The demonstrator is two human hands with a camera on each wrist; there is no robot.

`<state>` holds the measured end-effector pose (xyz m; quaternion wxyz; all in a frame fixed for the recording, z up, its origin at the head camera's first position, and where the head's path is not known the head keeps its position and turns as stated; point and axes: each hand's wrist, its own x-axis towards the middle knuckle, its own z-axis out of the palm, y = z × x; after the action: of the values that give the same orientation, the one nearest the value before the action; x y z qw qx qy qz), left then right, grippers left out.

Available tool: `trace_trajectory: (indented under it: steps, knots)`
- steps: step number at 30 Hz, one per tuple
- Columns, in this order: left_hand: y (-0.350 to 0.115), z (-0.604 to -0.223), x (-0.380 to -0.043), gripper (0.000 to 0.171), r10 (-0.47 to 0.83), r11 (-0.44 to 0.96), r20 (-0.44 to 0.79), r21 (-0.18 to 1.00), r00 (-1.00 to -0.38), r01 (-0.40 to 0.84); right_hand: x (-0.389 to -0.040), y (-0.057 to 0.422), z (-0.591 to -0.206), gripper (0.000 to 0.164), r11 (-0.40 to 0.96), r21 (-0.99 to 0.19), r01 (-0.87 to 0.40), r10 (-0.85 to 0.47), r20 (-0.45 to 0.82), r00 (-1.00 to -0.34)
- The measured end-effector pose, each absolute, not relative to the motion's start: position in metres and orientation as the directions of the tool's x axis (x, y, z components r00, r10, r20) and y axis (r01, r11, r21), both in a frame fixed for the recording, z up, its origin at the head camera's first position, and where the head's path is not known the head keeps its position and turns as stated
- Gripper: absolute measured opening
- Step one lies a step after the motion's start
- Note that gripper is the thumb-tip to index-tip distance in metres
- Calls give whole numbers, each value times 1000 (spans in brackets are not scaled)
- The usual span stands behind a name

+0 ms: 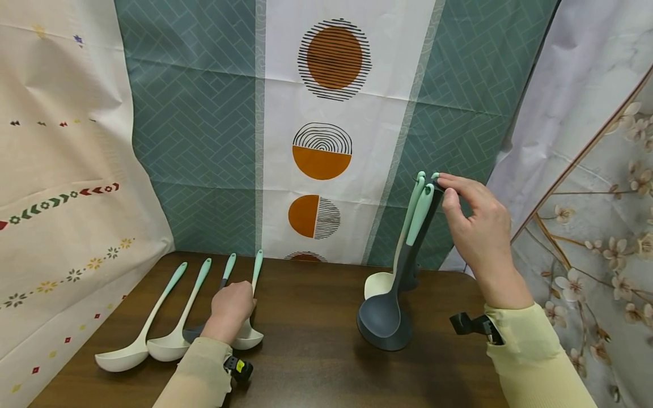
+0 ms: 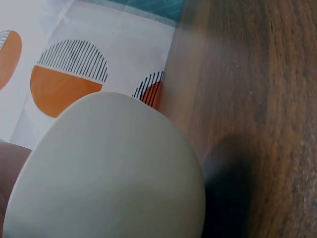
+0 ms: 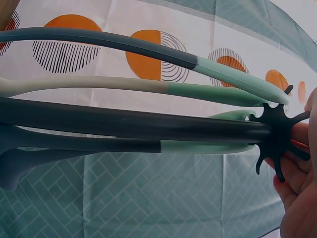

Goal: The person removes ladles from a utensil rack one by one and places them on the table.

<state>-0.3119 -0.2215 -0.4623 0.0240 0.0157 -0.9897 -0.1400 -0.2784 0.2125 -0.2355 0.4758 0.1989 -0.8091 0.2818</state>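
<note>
My left hand (image 1: 234, 306) grips the handle of a cream ladle (image 1: 248, 338) with a mint end, rightmost in a row on the table; its fingers are hidden in the head view. That ladle's bowl (image 2: 109, 173) fills much of the left wrist view. Up at the right, my right hand (image 1: 476, 221) holds the hooked top (image 3: 276, 133) of a dark utensil stand (image 3: 148, 120), fingers curled among the hooks. From the stand hang a dark ladle (image 1: 380, 317), a cream utensil (image 1: 377, 283) and other dark ones, all with mint handle ends.
Left of my left hand lie two cream ladles (image 1: 122, 358) (image 1: 168, 347) and a dark ladle (image 1: 193, 333), partly hidden by the hand. The brown wooden table (image 1: 311, 334) ends at a patterned cloth backdrop (image 1: 194, 113). A floral curtain (image 1: 602, 255) hangs at the right.
</note>
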Motion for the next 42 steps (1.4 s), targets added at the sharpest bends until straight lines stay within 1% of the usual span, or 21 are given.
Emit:
trace_trajectory:
  steps: [22, 42]
  knots:
    - [-223, -468, -312, 28, -34, 959, 57, 283, -998, -16, -278, 212, -236, 36, 757, -267, -596, -48, 888, -458]
    - [-224, -462, -311, 26, -40, 959, -5, 281, -999, -40, -279, 213, -237, 36, 765, -248, -595, -60, 892, -449]
